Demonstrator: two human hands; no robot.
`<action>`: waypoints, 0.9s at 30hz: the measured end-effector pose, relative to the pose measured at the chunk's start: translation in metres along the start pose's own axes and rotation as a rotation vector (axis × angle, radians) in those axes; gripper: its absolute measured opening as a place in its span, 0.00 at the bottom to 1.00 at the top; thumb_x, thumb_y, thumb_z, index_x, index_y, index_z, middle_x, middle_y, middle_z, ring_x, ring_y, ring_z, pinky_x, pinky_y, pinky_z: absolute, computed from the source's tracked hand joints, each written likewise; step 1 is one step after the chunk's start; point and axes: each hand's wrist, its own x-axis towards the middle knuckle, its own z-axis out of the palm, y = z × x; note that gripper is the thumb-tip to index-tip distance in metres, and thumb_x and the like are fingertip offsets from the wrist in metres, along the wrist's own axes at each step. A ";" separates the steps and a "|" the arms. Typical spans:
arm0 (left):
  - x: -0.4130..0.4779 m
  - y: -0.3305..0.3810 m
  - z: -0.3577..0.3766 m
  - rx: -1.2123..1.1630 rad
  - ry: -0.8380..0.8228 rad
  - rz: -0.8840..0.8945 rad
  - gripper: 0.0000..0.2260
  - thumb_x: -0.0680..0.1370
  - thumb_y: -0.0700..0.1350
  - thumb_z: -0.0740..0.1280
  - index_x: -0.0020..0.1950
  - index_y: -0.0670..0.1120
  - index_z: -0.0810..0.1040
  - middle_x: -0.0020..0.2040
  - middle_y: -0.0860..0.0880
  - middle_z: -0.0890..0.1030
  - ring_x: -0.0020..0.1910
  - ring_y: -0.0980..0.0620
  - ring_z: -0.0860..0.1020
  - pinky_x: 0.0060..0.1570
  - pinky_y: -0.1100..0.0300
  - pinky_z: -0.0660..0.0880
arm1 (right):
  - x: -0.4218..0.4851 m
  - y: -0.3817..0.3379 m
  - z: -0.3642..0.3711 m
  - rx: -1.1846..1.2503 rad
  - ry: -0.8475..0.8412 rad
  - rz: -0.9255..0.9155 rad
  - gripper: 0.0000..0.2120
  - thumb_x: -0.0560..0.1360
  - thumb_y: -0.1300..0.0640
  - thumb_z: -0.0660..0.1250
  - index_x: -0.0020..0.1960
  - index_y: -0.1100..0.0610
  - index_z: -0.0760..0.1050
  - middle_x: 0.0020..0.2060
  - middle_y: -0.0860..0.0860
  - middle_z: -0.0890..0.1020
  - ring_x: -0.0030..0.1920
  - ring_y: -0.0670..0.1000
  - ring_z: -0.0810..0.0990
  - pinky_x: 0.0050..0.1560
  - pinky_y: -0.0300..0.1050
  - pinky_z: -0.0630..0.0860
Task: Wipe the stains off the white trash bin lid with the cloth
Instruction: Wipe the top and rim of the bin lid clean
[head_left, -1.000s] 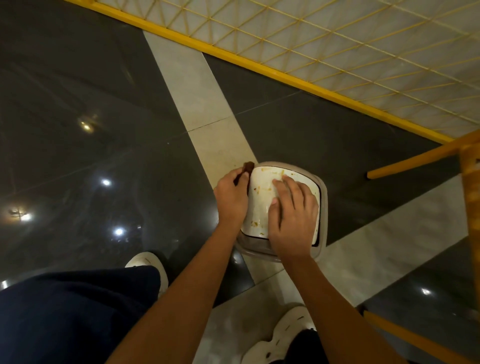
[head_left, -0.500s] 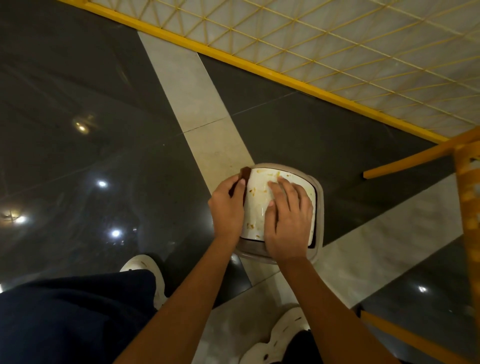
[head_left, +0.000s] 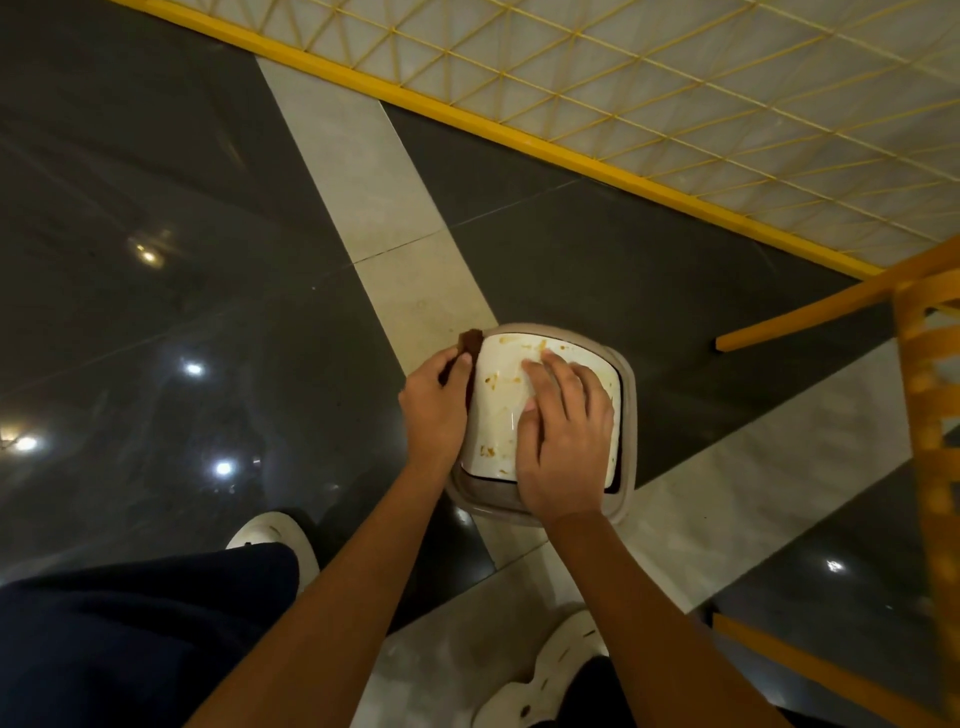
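— Where's the bin, and where are your hands?

— The trash bin (head_left: 626, 415) stands on the floor (head_left: 156, 208) right in front of my feet, where a pale stone strip (head_left: 374, 171) crosses the dark glossy tiles. Its white lid (head_left: 498, 400) sits inside a grey-beige rim. My right hand (head_left: 566, 441) lies flat on the right half of the lid, palm down, fingers stretched out and close together, the tips reaching toward the far edge.

— And the left?

— My left hand (head_left: 434, 410) is at the lid's left edge, fingers curled shut around the brown cloth (head_left: 470, 345). A corner of it sticks out past my fingertips at the far left corner of the lid. I think the cloth runs down along the lid's side under my hand, but my fingers hide most of it, so I can't say for sure.

— Is the lid clean?

— No. Orange-brown stains (head_left: 511, 340) show along the far edge, more specks sit in the middle just left of my right thumb, and another patch lies near the near left corner.

— What else is around you?

— My white shoes, one (head_left: 270, 535) to the left of the bin, beside my dark trouser leg (head_left: 130, 623), and the other (head_left: 545, 675) near my right arm. A yellow lattice panel (head_left: 675, 78) runs across the top, and a yellow chair (head_left: 924, 389) stands at the right.
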 end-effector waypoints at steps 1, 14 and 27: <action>0.004 0.001 0.001 0.003 -0.003 -0.013 0.10 0.78 0.44 0.62 0.57 0.45 0.79 0.46 0.54 0.78 0.42 0.61 0.74 0.44 0.70 0.68 | 0.000 0.000 0.000 0.002 -0.001 0.002 0.20 0.77 0.51 0.52 0.66 0.54 0.71 0.65 0.53 0.74 0.65 0.58 0.71 0.66 0.59 0.65; 0.023 0.023 0.004 0.111 -0.067 0.134 0.10 0.78 0.41 0.62 0.56 0.43 0.80 0.51 0.48 0.81 0.46 0.59 0.74 0.40 0.79 0.66 | 0.000 -0.002 -0.002 0.045 0.002 0.007 0.20 0.76 0.52 0.52 0.65 0.55 0.71 0.65 0.53 0.74 0.65 0.57 0.69 0.66 0.59 0.66; 0.010 0.034 0.007 0.124 -0.051 0.252 0.10 0.77 0.38 0.62 0.56 0.42 0.79 0.53 0.47 0.81 0.52 0.55 0.76 0.54 0.66 0.69 | 0.000 -0.001 -0.002 0.030 0.009 -0.004 0.20 0.76 0.52 0.52 0.65 0.55 0.72 0.64 0.54 0.75 0.64 0.58 0.71 0.64 0.59 0.67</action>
